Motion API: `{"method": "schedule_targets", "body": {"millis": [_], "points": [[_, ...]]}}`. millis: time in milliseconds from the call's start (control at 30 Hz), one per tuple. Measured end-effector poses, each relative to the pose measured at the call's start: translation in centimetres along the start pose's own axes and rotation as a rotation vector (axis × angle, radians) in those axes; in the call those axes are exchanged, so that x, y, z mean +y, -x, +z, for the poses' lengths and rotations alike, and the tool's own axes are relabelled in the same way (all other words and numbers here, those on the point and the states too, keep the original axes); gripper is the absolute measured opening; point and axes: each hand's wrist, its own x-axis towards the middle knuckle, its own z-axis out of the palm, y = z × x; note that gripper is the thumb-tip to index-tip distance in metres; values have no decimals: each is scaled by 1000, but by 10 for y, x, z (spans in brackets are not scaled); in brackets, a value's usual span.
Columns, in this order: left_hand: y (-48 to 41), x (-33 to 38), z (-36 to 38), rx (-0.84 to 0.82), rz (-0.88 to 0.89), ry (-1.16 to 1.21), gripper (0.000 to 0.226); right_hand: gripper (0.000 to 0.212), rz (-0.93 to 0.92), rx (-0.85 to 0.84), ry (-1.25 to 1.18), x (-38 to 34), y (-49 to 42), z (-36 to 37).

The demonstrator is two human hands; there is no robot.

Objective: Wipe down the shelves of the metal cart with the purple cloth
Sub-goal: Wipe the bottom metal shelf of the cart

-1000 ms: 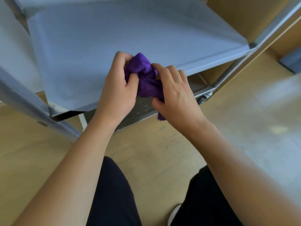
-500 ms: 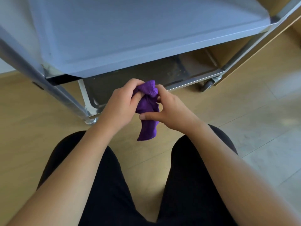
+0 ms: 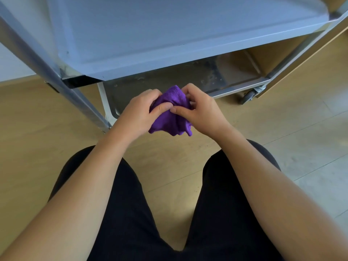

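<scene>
Purple cloth (image 3: 172,113): bunched, pinched between left hand (image 3: 140,113) and right hand (image 3: 202,110), both grips curled tight; held near the metal cart (image 3: 169,34), before its lower shelf (image 3: 216,80), above the floor.

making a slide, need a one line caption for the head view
Both hands, left hand and right hand, bunch the purple cloth in front of the metal cart's lower shelf.

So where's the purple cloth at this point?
Head view, centre: the purple cloth is bunched between the left grip and the right grip, just in front of the cart's bottom shelf, above the wooden floor.
</scene>
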Motion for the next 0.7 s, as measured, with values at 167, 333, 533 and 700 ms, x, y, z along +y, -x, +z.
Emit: {"method": "schedule_targets", "body": {"millis": [167,333,533,700], "points": [[3,-6,0,-234,-144,126,36,20,44,92,-82,6,0,-1],[5,-23,11,-196,-161,-135,32,25,8,131,100,17,-1,-11],[-7,-5,16,-36,-259,-72,42,23,-77,176,624,17,3,3],[-16,9,23,-55,-379,65,44,16,-117,61,614,15,8,21]]}}
